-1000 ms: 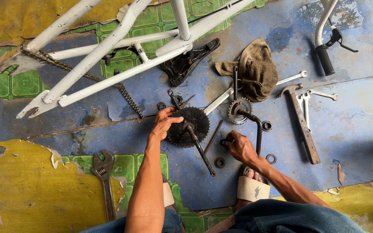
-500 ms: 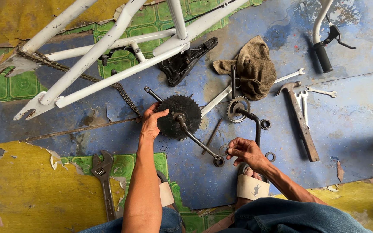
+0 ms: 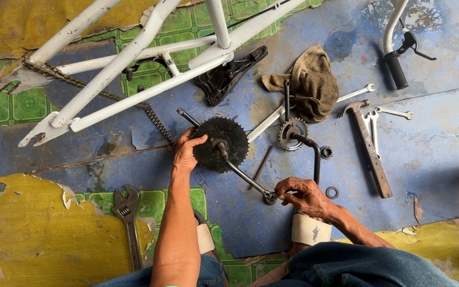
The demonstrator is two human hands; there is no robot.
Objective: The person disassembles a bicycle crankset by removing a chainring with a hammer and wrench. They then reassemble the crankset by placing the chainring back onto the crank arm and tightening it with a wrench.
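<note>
A black toothed chainring (image 3: 224, 139) with its one-piece crank arm (image 3: 243, 177) lies on the worn blue floor. My left hand (image 3: 187, 151) grips the chainring's left edge. My right hand (image 3: 304, 195) pinches the lower end of the crank arm, where a small ring-shaped part (image 3: 269, 197) sits. A smaller sprocket (image 3: 292, 133) with a bent black arm lies just right of the chainring.
A white bicycle frame (image 3: 134, 79) with a chain (image 3: 155, 119) lies at the upper left, a black saddle (image 3: 229, 74) and a brown rag (image 3: 312, 82) beyond it. A hammer (image 3: 367, 146), spanners (image 3: 394, 112), washers (image 3: 332, 192), an adjustable wrench (image 3: 128, 223) and a handlebar (image 3: 394, 48) lie around.
The chainring and crank have turned, and its lower arm now points right. My left hand shifted from the chainring's top to its left edge. My right hand moved down and took the arm's end.
</note>
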